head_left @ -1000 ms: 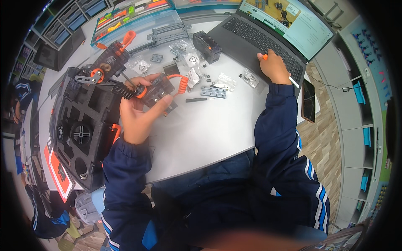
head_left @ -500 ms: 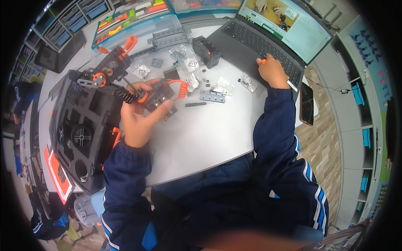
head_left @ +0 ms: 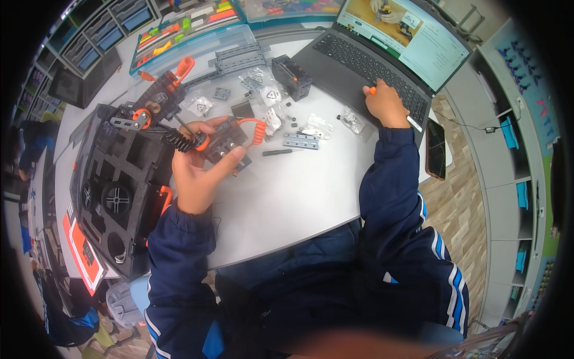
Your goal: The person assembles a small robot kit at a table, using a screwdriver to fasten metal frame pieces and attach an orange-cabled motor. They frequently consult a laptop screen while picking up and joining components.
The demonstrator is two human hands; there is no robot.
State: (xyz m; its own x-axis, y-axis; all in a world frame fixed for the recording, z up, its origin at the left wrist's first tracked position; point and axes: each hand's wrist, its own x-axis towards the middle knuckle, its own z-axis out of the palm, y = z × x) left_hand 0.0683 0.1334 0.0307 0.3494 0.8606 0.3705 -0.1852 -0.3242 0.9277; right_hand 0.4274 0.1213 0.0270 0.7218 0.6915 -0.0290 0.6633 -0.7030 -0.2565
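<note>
My left hand (head_left: 200, 179) is closed round a dark grey robot assembly (head_left: 224, 146), its thumb pressed on the face of a box-like module. From that assembly come an orange coiled cable (head_left: 258, 131), a black coiled cable (head_left: 174, 139) and a metal bracket (head_left: 127, 121). A second dark module (head_left: 158, 99) with orange parts makes up its upper left end. Over the keyboard of an open laptop (head_left: 335, 69), my right hand (head_left: 387, 106) has a finger stretched to the keys. A small orange piece (head_left: 373, 91) shows between its thumb and fingers; the rest is hidden.
Small plastic bags (head_left: 320, 127), a blue-grey perforated plate (head_left: 301, 141), a black screwdriver (head_left: 278, 152) and a dark box-shaped part (head_left: 292, 78) lie between my hands. An open black case (head_left: 131, 158) stands at the left, a clear bin (head_left: 203, 51) behind. A phone (head_left: 436, 149) lies right of the laptop.
The picture on the laptop screen differs. My right hand has shifted very slightly on the keyboard; the left hand keeps its hold on the robot assembly.
</note>
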